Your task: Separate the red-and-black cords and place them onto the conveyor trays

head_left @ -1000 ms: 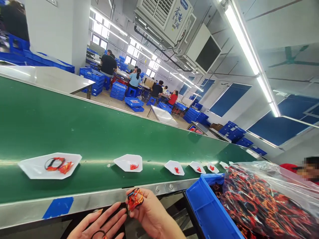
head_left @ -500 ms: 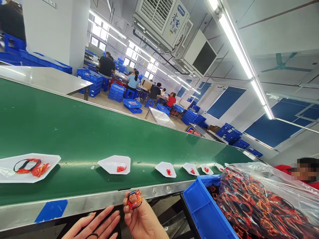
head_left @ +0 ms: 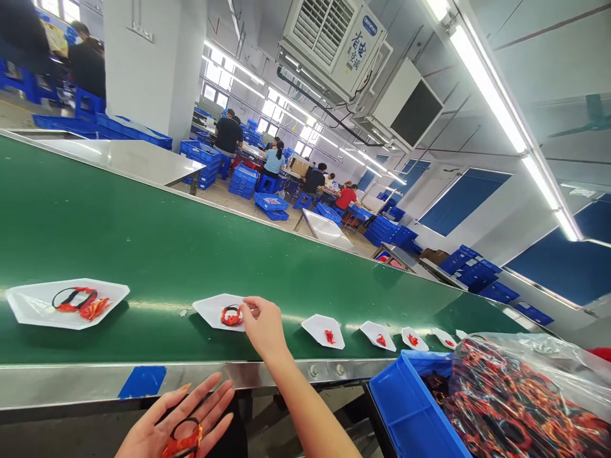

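My right hand [head_left: 262, 326] reaches over the green conveyor belt [head_left: 143, 254] to a white tray [head_left: 212, 310]. Its fingertips rest at a red and black band [head_left: 231, 315] lying in that tray. My left hand [head_left: 179, 423] lies palm up below the belt's metal edge, fingers spread, with another red and black band [head_left: 184, 441] resting on the palm. To the left a bigger-looking white tray [head_left: 33, 305] carries a band and a red piece. Further right, several small white trays [head_left: 324, 331] each carry a red piece.
A blue crate [head_left: 405, 407] at the lower right holds a clear plastic bag [head_left: 529, 394] full of red and black bands. Blue tape [head_left: 143, 380] marks the belt's metal rim. Beyond the belt, people sit among stacked blue crates [head_left: 238, 178] and steel tables [head_left: 133, 159].
My right hand has gone from below the belt's edge up over the belt, and the band it held now lies in the tray. The trays have shifted left along the belt.
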{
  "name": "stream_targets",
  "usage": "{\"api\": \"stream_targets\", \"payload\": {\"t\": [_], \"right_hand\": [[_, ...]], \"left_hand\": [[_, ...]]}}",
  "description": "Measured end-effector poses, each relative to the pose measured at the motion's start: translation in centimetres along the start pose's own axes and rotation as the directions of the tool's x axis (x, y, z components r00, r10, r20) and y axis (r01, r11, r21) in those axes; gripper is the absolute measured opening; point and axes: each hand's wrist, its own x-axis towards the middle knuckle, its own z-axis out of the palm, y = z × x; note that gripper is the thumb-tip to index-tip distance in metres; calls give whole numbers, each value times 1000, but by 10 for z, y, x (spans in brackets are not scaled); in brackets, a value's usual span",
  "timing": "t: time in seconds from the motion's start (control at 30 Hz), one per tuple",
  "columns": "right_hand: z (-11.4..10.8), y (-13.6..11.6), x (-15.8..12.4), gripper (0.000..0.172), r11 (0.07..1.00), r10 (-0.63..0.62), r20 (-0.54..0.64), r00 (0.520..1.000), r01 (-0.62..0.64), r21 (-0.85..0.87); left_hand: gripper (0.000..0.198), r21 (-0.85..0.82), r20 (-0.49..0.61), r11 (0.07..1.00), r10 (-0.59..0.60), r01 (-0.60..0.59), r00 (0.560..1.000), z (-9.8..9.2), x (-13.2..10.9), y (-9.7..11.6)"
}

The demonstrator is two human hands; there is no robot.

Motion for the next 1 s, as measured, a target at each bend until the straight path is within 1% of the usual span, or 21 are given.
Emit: {"api": "stream_targets", "payload": {"t": [0.07, 0.13, 0.2, 0.27, 0.3, 0.33, 0.37, 0.4, 0.43, 0.47, 0.5, 0.53, 0.6, 0.63, 0.7, 0.8, 0.9, 1.0], "right_hand": [[-4, -12, -12, 23, 998, -42, 11, 999, 42, -43], [-11, -22, -39, 21, 995, -70, 66, 995, 74, -67], [-16, -28, -73, 19, 994, -76, 217, 973, 92, -65], [-17, -25, -105, 21, 993, -70, 410, 910, 103, -60], [-16, -20, -118, 22, 992, -71, 471, 880, 111, -58], [-14, -13, -127, 22, 994, -64, 484, 873, 101, -49], [-13, -6, -132, 17, 998, -33, 455, 890, 53, -31], [-12, 1, -135, 13, 999, 31, 405, 914, -38, 9], [-12, 8, -135, 17, 981, 123, 353, 928, -166, 95], [-13, 12, -134, 26, 925, 228, 323, 918, -308, 224], [-15, 16, -132, 32, 826, 319, 332, 888, -433, 362], [-18, 17, -130, 35, 703, 379, 363, 851, -520, 486], [-24, 16, -127, 40, 468, 433, 423, 796, -600, 649], [-27, 14, -127, 42, 377, 459, 441, 771, -619, 689], [-30, 12, -128, 45, 257, 507, 469, 723, -646, 719], [-31, 12, -130, 46, 174, 525, 503, 686, -665, 726], [-31, 18, -130, 42, 140, 526, 522, 671, -674, 725], [-32, 25, -132, 41, 123, 515, 537, 669, -677, 726]], "left_hand": [[46, 1, -7, 999, 41, -41, 999, 3, -2, 1], [41, 8, 3, 998, 67, -68, 998, 4, -3, 1], [35, 40, 24, 995, 91, -92, 996, 4, -4, 0], [29, 76, 34, 992, 103, -105, 994, 3, -3, -1], [28, 82, 35, 991, 102, -105, 994, 3, -3, -2], [27, 80, 31, 992, 91, -93, 995, 3, -2, -3], [27, 72, 31, 995, 72, -74, 997, 3, -2, -5], [25, 58, 46, 996, 58, -61, 997, 4, -3, -6], [24, 40, 78, 998, 44, -47, 996, 5, -4, -7], [22, 29, 127, 999, 26, -30, 992, 7, -5, -8], [21, 32, 165, 999, 17, -23, 986, 9, -8, -9], [19, 50, 186, 998, 19, -28, 982, 11, -11, -10], [18, 127, 172, 990, 47, -70, 984, 16, -16, -12], [21, 176, 149, 981, 61, -87, 987, 17, -18, -14], [29, 251, 120, 962, 84, -112, 989, 19, -20, -17], [35, 303, 95, 945, 95, -120, 991, 19, -17, -23], [33, 309, 81, 943, 105, -125, 991, 19, -13, -28], [31, 307, 69, 943, 113, -128, 991, 20, -11, -30]]}}
